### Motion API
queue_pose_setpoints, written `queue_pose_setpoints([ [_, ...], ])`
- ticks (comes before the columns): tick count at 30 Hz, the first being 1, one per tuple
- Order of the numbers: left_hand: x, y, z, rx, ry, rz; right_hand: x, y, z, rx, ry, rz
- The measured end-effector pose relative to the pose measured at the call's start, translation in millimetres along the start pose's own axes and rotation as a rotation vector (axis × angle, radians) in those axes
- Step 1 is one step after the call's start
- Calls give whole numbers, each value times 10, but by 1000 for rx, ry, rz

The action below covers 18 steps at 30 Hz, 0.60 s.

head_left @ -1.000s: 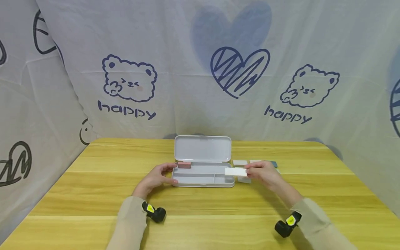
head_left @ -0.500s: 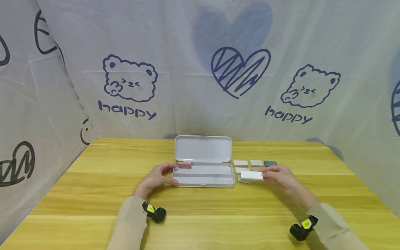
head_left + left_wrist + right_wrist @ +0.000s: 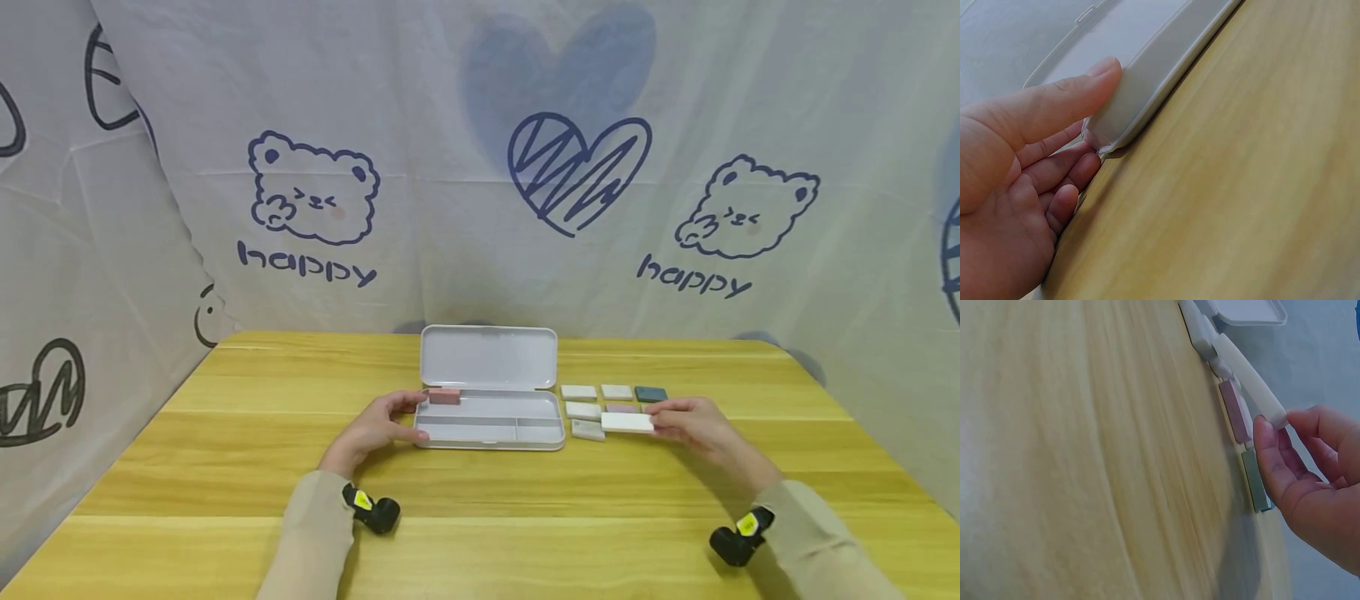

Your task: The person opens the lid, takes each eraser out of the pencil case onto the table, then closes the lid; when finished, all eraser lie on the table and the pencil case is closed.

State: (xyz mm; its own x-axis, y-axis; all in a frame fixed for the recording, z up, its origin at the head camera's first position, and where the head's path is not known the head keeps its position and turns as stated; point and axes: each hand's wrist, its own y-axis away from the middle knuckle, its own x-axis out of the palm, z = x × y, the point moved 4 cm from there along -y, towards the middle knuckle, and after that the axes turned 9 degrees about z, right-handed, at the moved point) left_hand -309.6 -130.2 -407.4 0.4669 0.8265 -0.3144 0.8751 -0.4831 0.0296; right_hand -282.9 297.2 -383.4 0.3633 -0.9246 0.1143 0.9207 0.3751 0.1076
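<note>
The pencil case (image 3: 450, 429) lies on the table with its lid (image 3: 488, 357) raised behind it. My left hand (image 3: 367, 429) grips its left end; in the left wrist view the thumb (image 3: 1085, 87) bends over the rim and the fingers curl at the corner. A dusty pink eraser (image 3: 444, 397) sits in the case's back-left corner. My right hand (image 3: 697, 423) pinches one end of a long white eraser (image 3: 627, 423), held just above other erasers right of the case. In the right wrist view, a pink eraser (image 3: 1235, 411) and a green eraser (image 3: 1254, 478) lie beneath it.
White erasers (image 3: 578, 392), a greyish eraser (image 3: 588, 430) and a blue-grey eraser (image 3: 650, 394) lie in rows beside the case. The wooden table (image 3: 480, 517) reaches back to a printed curtain (image 3: 450, 183).
My right hand has carried the white eraser rightward, from over the case's right end to over the erasers on the table. My left hand has stayed at the case.
</note>
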Motion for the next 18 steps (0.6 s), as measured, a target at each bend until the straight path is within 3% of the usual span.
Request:
queue_pose_setpoints([
  [7, 1, 1, 10, -19, -9, -6, -96, 10, -29, 19, -14, 0],
  [18, 15, 8, 21, -35, 19, -14, -152, -3, -88, 36, 60, 11],
])
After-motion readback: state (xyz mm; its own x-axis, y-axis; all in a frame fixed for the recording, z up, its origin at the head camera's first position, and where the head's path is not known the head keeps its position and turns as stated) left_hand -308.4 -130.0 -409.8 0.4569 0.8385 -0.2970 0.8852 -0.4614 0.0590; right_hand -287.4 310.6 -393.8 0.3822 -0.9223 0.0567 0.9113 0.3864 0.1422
